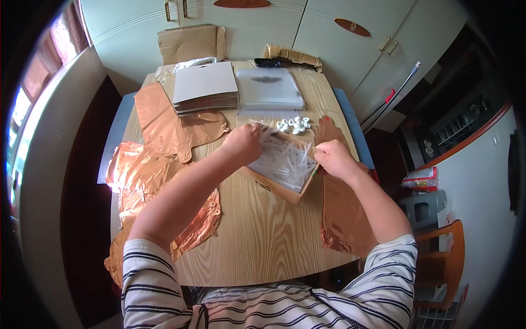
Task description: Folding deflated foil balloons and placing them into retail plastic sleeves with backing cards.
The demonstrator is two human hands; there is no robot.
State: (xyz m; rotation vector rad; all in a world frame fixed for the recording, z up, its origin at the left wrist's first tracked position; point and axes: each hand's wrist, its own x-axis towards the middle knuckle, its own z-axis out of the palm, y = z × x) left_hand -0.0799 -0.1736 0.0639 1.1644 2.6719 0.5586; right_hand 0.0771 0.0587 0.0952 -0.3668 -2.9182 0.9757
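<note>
A shallow cardboard box [272, 189] stands at an angle on the table, full of thin clear plastic straws [286, 164]. My left hand [245, 143] is closed at its left side, the fingers curled at the rim. At the opposite side my right hand [334, 159] grips the rim by its right corner. Just beyond the box lies a cluster of small white rolls [295, 125]. Copper-coloured flat foil balloons [159, 118] spread over the left of the table, partly under my left forearm. More copper foil [345, 211] lies folded beneath my right forearm.
At the far side of the wooden table [263, 241] sit a stack of white-topped cards [205, 82] and a stack of clear plastic sleeves [268, 88]. Cardboard pieces [189, 44] lean behind them, against pale cabinets [246, 27]. A wooden chair [452, 257] stands at the right.
</note>
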